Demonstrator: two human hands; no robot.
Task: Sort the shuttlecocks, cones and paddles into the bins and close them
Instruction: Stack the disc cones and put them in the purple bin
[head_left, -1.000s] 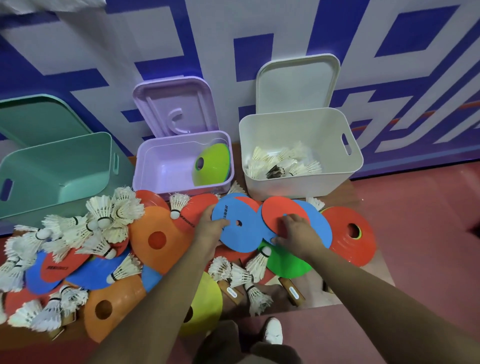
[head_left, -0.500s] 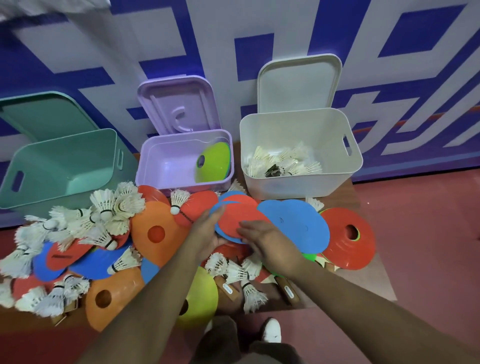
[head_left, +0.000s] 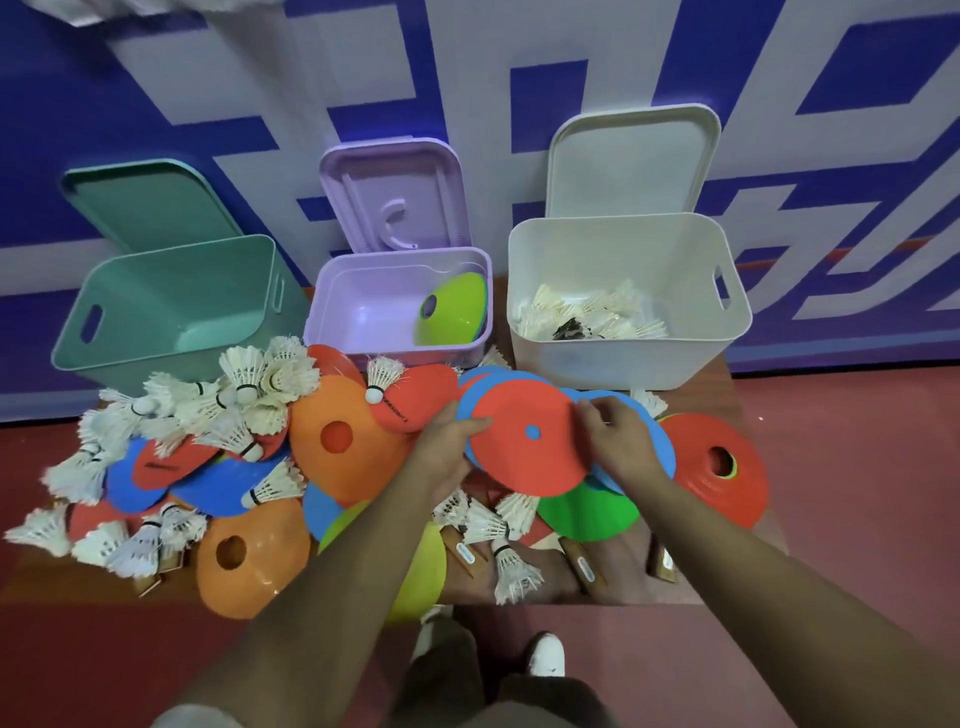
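Note:
My left hand (head_left: 451, 448) and my right hand (head_left: 619, 440) grip opposite edges of a flat red cone (head_left: 527, 457) stacked on blue ones (head_left: 655, 441), just in front of the bins. The purple bin (head_left: 363, 332) holds a lime cone (head_left: 451, 310). Shuttlecocks (head_left: 589, 318) lie in the white bin (head_left: 623, 364). Nothing shows inside the teal bin (head_left: 156, 358). All three lids lean open against the wall. More shuttlecocks (head_left: 234, 400) are heaped at the left over red and blue paddles (head_left: 171, 462).
Orange cones (head_left: 337, 441) lie left of my hands, and a yellow cone (head_left: 422, 566) sits under my left arm. To the right are a green cone (head_left: 587, 512) and red cone (head_left: 719, 470). Wooden paddle handles (head_left: 584, 569) and loose shuttlecocks (head_left: 511, 566) sit near the board's front edge.
My right hand slid the red cone left onto the blue one held by my left hand. Both hands now hold the stack together, a little nearer the bins.

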